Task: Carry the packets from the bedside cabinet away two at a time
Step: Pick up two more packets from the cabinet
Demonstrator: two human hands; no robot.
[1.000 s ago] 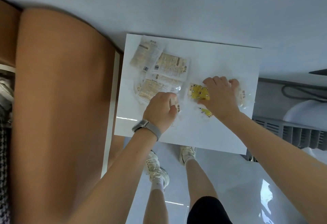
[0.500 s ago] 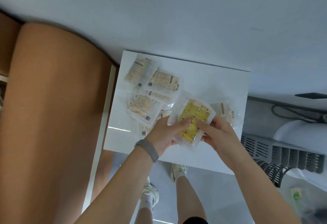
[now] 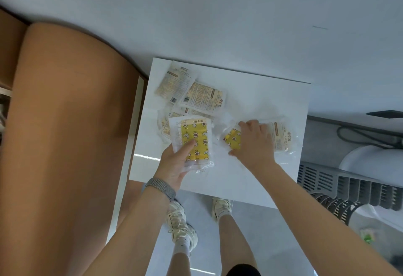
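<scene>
White, glossy, rectangular top of bedside cabinet (image 3: 250,101) carrying a loose heap of packets (image 3: 192,94): clear crinkled plastic sleeves, most showing beige printed backs, small text illegible. Left hand (image 3: 174,162), grey woven wristband (image 3: 161,188) on wrist, gripping yellow packet (image 3: 196,142) at its lower left corner, thumb curled over the patterned face, fingers hidden behind; packet held flat, lifted above the cabinet's near left area, overlapping the heap. Right hand (image 3: 254,142) pressed palm-down with curled fingers pinching second yellow packet (image 3: 232,138), only a yellow corner visible beside the knuckles, remainder covered. Further beige packet (image 3: 281,136) lying just right of that hand, partly beneath it. Tan rounded headboard (image 3: 65,134) filling the left, cut off by frame edge. Pale trainers (image 3: 181,225) on grey floor below. Grey slatted appliance (image 3: 349,186) at right, partly cropped. Compared with half a second earlier: yellow packet formerly held by both hands now in left alone; right hand gone back down to cabinet top.
</scene>
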